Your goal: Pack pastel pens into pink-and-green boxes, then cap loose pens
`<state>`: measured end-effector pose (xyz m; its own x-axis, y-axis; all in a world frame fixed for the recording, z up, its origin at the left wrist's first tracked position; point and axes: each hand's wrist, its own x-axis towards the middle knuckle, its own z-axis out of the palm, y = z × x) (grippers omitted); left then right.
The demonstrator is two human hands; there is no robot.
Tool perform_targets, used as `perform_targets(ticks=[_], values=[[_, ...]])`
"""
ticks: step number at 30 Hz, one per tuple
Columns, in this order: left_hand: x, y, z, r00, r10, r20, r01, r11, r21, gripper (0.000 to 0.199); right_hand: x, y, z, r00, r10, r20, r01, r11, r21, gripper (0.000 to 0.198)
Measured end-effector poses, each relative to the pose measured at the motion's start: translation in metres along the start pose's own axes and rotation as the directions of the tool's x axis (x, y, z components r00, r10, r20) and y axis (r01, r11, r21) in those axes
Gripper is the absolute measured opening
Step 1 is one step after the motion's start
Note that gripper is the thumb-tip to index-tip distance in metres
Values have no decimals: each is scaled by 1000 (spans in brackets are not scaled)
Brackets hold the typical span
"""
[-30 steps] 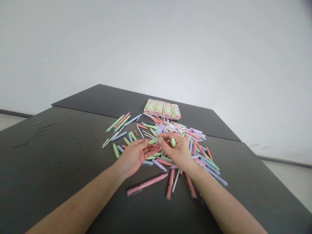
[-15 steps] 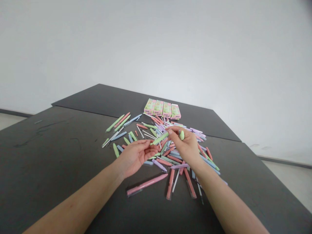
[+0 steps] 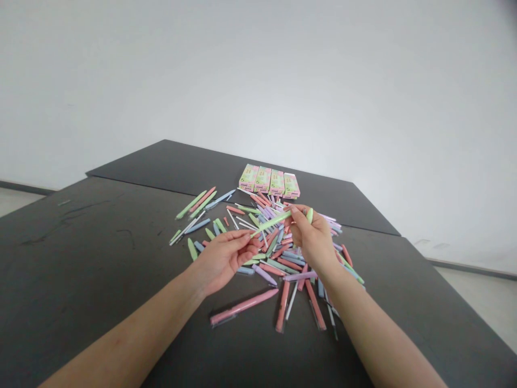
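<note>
A light green pen (image 3: 271, 222) slants between my two hands above a pile of loose pen parts. My left hand (image 3: 226, 257) pinches its lower, narrow end between thumb and fingertips. My right hand (image 3: 311, 237) grips the other end with thumb and forefinger. A green pointed piece (image 3: 309, 215) sticks out past the right fingers; whether it belongs to the same pen is hidden by the hand. Under the hands lie red, blue, green and purple pen barrels (image 3: 288, 262) and thin white refills (image 3: 291, 300).
Several pink-and-green boxes (image 3: 277, 182) stand in a row behind the pile. A pink pen (image 3: 244, 307) lies at the front of the dark table (image 3: 100, 258). Green and red pens (image 3: 196, 203) lie together at the back left. Behind the table is a pale wall.
My right hand has moved slightly right and up, away from my left. More length of green now shows between the hands. The left hand stays in nearly the same place.
</note>
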<state>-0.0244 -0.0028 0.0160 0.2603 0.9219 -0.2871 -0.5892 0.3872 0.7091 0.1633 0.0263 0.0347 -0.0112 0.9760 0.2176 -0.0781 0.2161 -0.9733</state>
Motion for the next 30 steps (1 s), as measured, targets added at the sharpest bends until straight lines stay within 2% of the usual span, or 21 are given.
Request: perform_targets(ticks=[3,8,16,24,30], values=[[-1,1,0,1000,-1,-9,1,1000,-14,24,0,-3,2,998,57,-14,-55,989,139,25],[0,1,-2,1000,0,22,0,999,-34,24,1,-6,2,996,92,-12,-87,971,221,23],[-1,2,-3,996,18,84,-14,999,-46,25,2,-6,3,983,180,21,-178,937,300,23],[-1,1,-3,997,23,73,-20,999,-40,25,0,-6,4,981,192,18,-188,932,308,25],[-2,1,-3,993,43,113,-39,998,-40,24,1,-4,7,972,235,12,-225,913,340,25]])
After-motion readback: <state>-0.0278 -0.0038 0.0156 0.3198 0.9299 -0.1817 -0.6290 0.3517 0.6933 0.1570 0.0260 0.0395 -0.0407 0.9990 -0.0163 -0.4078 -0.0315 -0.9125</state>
